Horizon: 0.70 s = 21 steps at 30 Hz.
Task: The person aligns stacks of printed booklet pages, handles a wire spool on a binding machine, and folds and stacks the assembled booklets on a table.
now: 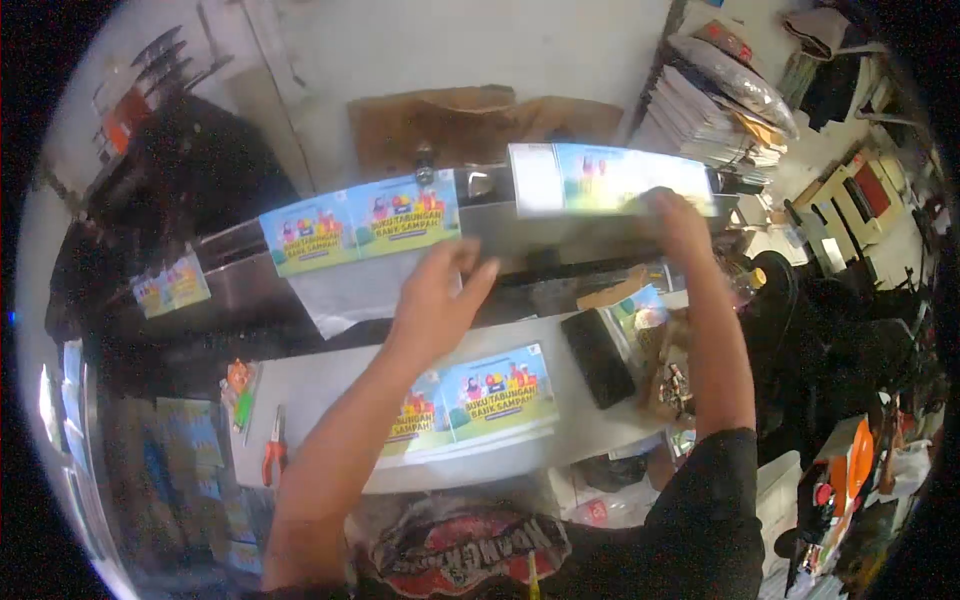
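Two joined printed covers (360,222) lie on the dark machine bed at the left centre, with white paper under them. Just right of their lower edge is my left hand (440,290), thumb and fingers apart, holding nothing. Farther right, my right hand (675,220) is at the lower edge of another printed sheet (600,180). It is blurred, its fingers bent against the sheet's edge. Nearer my body, a stack of printed covers (495,395) rests on the white table (330,390), partly behind my left forearm.
Pliers with red handles (274,455) and a small orange and green item (240,390) lie on the table's left. A black phone-like slab (598,357) lies at its right. Paper stacks (700,120) stand at the back right. A small printed piece (172,283) sits far left.
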{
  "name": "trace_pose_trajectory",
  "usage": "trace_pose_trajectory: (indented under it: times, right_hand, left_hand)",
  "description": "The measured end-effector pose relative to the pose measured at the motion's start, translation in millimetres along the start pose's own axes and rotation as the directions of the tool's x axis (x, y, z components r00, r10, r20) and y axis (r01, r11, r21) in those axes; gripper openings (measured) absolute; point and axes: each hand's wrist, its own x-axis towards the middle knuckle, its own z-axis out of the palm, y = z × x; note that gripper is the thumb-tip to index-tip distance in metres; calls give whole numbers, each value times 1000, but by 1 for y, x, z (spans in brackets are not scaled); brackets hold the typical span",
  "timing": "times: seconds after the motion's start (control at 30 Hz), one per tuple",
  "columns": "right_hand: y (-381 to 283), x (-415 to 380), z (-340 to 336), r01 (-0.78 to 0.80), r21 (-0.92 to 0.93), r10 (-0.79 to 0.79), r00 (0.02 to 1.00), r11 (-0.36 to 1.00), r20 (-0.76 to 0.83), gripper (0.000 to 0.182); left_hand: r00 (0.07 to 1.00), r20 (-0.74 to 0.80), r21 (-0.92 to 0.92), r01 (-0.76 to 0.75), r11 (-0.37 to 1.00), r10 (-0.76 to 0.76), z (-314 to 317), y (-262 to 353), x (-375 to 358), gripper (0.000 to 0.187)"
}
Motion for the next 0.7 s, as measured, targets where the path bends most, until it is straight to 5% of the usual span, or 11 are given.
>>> trace_pose_trajectory:
  times: [0.1,0.17,0.2,0.23,0.27,0.33,0.47,0.57,0.6,0.63,0.7]
  right_hand:
    - [4,-23,5,78,-264,-95,994,961,-53,49]
    - [-29,-37,-35,-11,220,31,996,975,-87,50]
    - [-58,-50,-73,-17,301,46,995,954,-89,47]
    - [-81,-63,-104,-12,328,38,996,945,-76,45]
    - [-94,-77,-124,75,375,-38,994,924,-104,42]
    - [-115,-104,-159,219,362,-145,964,906,-221,37]
    - [-139,-137,-213,415,340,-254,868,844,-427,23]
    - [-170,-151,-244,411,364,-221,859,836,-461,14]
    - [-178,-154,-244,391,367,-201,865,844,-461,12]
    - [-187,-158,-244,371,370,-180,870,852,-460,11]
    - [-196,-158,-240,365,380,-161,866,850,-473,14]
  left_hand:
    - [988,-143,93,-42,995,55,68,-24,89,58]
    - [988,-133,61,90,994,-81,90,-1,122,62]
    - [986,-76,-28,150,988,-151,104,1,136,64]
    - [965,-9,-263,250,932,-261,107,29,131,71]
    - [967,15,-262,250,932,-255,127,34,134,71]
    - [987,122,-432,146,890,-103,172,36,147,76]
    - [988,107,-212,129,969,-108,224,54,167,99]
    - [959,-273,-106,55,993,-82,230,57,155,86]
    - [911,-413,128,64,990,-6,226,56,148,85]
    - [913,-407,138,75,988,-13,223,44,146,85]
    - [997,-56,-192,-66,979,57,210,20,150,87]
